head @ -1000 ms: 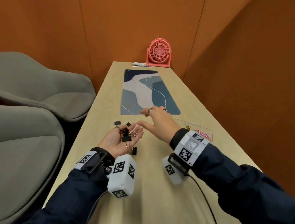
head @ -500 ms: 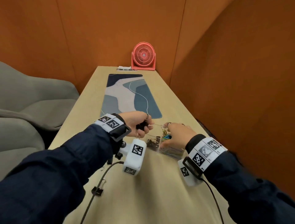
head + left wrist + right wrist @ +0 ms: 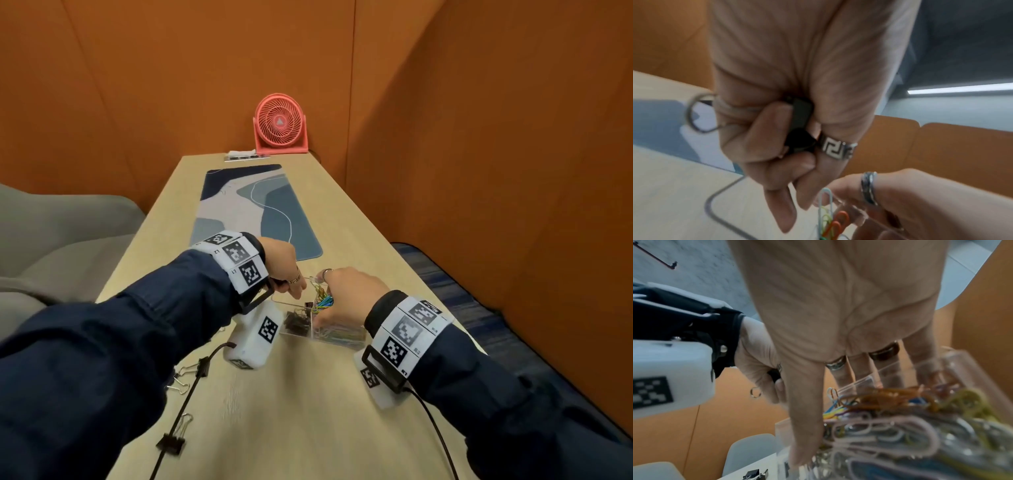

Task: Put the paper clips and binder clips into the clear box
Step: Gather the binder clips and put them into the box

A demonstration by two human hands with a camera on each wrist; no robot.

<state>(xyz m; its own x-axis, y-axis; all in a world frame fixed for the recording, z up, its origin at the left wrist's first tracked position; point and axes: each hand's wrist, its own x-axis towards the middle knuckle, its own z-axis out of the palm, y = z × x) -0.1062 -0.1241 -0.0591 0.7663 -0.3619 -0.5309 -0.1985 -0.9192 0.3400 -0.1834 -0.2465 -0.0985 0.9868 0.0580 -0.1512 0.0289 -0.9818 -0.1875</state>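
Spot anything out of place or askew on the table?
Yes. The clear plastic box sits tilted, held by the right hand, with colourful paper clips poking above its rim. Three black binder clips still lie loose on the wooden table near the black cable.

Legible markings: no words, brand names or numbers can be read in any view.

The white wrist bands point(image 3: 239, 262) point(image 3: 409, 330) carry square black-and-white fiducial marker codes; small characters sit beside the codes, possibly digits, but they are too small to read. The white camera housings point(image 3: 255, 337) point(image 3: 375, 383) under the wrists bear the same kind of code, one of which also shows in the right wrist view point(image 3: 651, 390). The pink fan point(image 3: 280, 124) has a small white triangular emblem at its hub, without readable lettering. A ring point(image 3: 838, 150) on the left hand shows an angular key pattern, not text.
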